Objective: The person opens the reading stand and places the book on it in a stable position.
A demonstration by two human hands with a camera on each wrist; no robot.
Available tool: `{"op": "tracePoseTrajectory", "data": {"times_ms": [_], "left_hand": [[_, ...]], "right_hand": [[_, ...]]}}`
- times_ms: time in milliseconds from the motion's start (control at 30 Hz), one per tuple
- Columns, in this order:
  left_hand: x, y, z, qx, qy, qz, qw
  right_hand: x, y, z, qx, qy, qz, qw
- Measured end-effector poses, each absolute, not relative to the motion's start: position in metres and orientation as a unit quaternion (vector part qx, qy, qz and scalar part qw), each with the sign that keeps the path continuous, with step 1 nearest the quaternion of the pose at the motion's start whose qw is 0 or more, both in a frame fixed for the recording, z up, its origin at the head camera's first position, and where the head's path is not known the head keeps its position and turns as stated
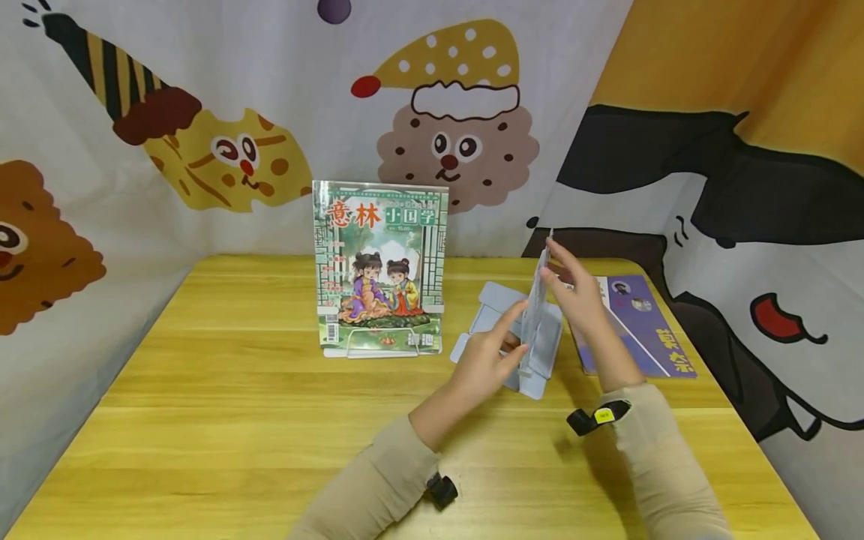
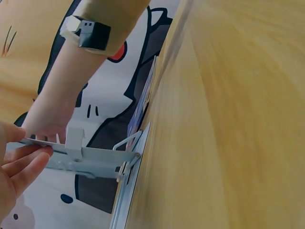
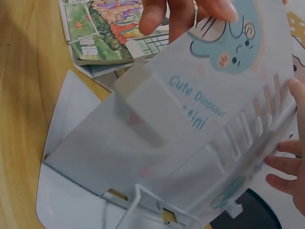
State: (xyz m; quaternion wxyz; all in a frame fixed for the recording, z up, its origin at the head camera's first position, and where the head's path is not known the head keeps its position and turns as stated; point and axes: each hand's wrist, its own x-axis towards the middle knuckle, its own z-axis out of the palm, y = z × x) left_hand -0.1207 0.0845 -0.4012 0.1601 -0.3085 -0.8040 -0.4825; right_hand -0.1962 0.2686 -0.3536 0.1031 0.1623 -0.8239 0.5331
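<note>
A pale grey-blue folding book stand (image 1: pixel 535 319) is unfolded on the table, its panel raised nearly upright and seen edge-on in the head view. The panel (image 3: pixel 143 143) carries a dinosaur drawing and the words "Cute Dinosaur" in the right wrist view. My left hand (image 1: pixel 482 361) pinches the panel's near side between thumb and fingers. Higher up, at the far edge, my right hand (image 1: pixel 577 294) holds the panel between thumb and fingers. The stand's base (image 1: pixel 501 298) lies flat beneath, with a wire support (image 3: pixel 138 205) near the hinge.
To the left, a green illustrated magazine (image 1: pixel 388 270) stands upright on another stand with a wire front holder (image 1: pixel 382 341). A purple book (image 1: pixel 637 322) lies flat behind the right forearm. A cartoon-printed curtain (image 1: pixel 270 67) hangs behind the wooden table (image 1: pixel 223 420).
</note>
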Motion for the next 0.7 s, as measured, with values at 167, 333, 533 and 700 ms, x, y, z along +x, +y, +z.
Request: {"op": "tracePoseTrajectory", "data": {"times_ms": [167,333,533,700], "left_hand": [[-0.121,0.091,-0.400,-0.319,-0.814,-0.448,0.187],[-0.121,0.095,-0.397,-0.323,-0.827,-0.418,0.194],[-0.121,0.097,-0.395,-0.327,-0.836,-0.397,0.190],[-0.123,0.096,-0.396,-0.345,-0.835,-0.394,0.167]], "right_hand": [[-0.204,0.275,-0.351,0.183,-0.822,0.534,0.080],[-0.217,0.283,-0.357,0.174,-0.823,0.539,0.054],[-0.223,0.285,-0.354,0.161,-0.807,0.568,0.026],[-0.220,0.285,-0.353,0.157,-0.808,0.568,0.014]]}}
